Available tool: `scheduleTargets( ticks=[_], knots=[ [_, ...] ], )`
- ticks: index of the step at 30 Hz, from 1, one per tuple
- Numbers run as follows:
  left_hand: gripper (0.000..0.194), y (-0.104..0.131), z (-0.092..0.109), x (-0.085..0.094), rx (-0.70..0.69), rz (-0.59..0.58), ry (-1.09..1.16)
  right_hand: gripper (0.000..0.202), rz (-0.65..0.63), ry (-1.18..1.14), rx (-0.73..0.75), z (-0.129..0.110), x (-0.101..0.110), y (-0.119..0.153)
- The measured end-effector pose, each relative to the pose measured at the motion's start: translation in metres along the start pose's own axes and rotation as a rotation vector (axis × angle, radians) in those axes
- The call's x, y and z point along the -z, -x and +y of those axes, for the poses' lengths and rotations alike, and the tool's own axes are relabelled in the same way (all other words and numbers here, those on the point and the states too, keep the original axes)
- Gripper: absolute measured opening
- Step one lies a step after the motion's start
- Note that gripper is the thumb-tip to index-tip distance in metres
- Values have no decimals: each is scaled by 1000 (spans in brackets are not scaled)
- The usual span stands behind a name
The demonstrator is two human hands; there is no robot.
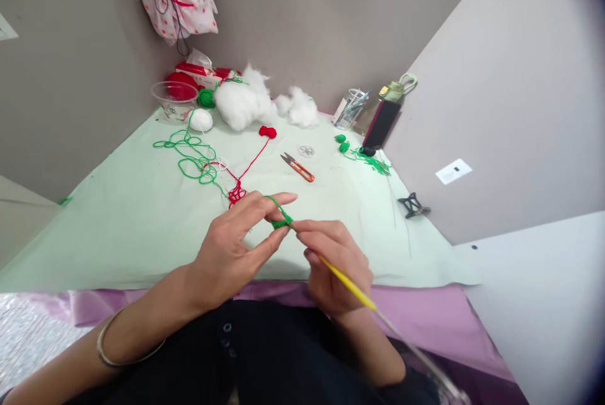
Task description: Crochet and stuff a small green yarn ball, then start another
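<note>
Between the thumb and fingers of my left hand [236, 247] is a small green crochet piece [282, 222]. Green yarn passes over the raised index finger of that hand. My right hand [338, 260] is closed round a crochet hook [350, 283] with a yellow handle, its tip end meeting the green piece. Both hands are close together above the front of the table. Just beyond my left hand lies a tangle of red yarn [236, 193], and loose green yarn [189, 156] spreads to the left. Orange-handled thread snips [297, 167] rest past my fingers.
White stuffing [243, 102], a white yarn ball [201, 119], a clear plastic tub [174, 102] and a tissue box [203, 75] stand at the back. A small red piece [268, 132] lies mid-table. On the right are a pen cup [350, 109], a bottle [385, 112] and a black claw clip [413, 205].
</note>
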State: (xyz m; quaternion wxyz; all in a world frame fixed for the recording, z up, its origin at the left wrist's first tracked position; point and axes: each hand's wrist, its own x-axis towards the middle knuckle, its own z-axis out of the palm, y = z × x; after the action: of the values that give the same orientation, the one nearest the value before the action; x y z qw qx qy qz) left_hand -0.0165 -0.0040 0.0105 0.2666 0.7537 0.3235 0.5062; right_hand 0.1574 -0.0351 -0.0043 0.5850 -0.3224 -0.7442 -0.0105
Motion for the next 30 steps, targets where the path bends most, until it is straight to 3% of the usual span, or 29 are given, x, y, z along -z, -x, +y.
scheduleTargets(
  ticks=[4,8,11,13,19,24,27,30],
  knots=[
    [28,3,5,1,109,-28,178,30,11,204,164,2,-5,7],
    [43,1,7,-4,446,-68,609,36,44,383,140,5,-10,13],
    [54,-4,7,-6,687,-111,944,38,57,231,25,6,-10,13],
    [54,-7,5,-4,765,-124,1028,30,97,11,-111,5,-8,8],
    [37,-7,1,2,664,-129,912,19,215,-553,-541,1,-3,-7],
    [43,-3,1,-6,611,-123,879,15,180,-578,-537,3,-13,-5],
    [47,-5,0,-6,659,-130,921,17,182,-594,-584,4,-12,-5],
    [45,-8,-1,-2,740,-208,1042,18,194,-664,-677,7,-6,-9]
  ],
)
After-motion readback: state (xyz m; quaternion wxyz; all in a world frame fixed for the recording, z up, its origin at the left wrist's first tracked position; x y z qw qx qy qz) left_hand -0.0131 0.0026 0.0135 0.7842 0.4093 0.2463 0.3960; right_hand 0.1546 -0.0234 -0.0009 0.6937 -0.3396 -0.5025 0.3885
